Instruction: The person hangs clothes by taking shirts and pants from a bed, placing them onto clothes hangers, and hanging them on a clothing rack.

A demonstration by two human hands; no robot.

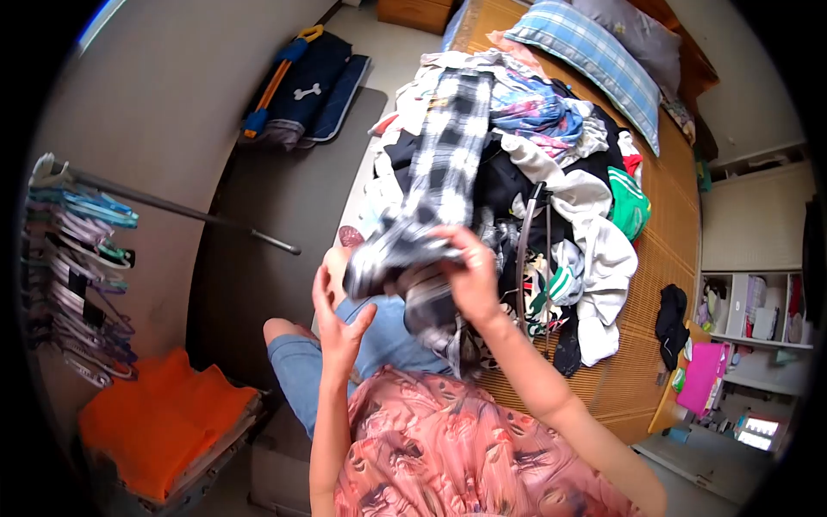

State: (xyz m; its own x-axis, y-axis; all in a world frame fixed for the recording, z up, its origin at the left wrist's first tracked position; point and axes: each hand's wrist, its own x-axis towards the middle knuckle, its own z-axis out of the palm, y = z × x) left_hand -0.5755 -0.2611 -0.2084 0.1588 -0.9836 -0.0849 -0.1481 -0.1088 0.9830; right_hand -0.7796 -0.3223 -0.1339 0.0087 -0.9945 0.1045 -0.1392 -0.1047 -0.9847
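Observation:
A black-and-white plaid shirt (446, 146) lies partly across the clothes pile, a long strip of it stretched away from me. Its near part is bunched and blurred above my lap. My right hand (469, 271) grips the bunched cloth from the right side. My left hand (338, 323) is beside the cloth on the left, thumb and fingers apart, holding nothing. Below it are my denim shorts (297, 370). Close to my right hand, a curved dark hanger-like bar (525, 241) lies among the clothes.
A heap of mixed clothes, with a white garment (594, 250) and a green one (629, 205), covers the bed mat (668, 207). A plaid pillow (594, 60) lies at the far end. Left are a rail of hangers (90, 276), a metal pole (189, 211) and an orange cloth (164, 422).

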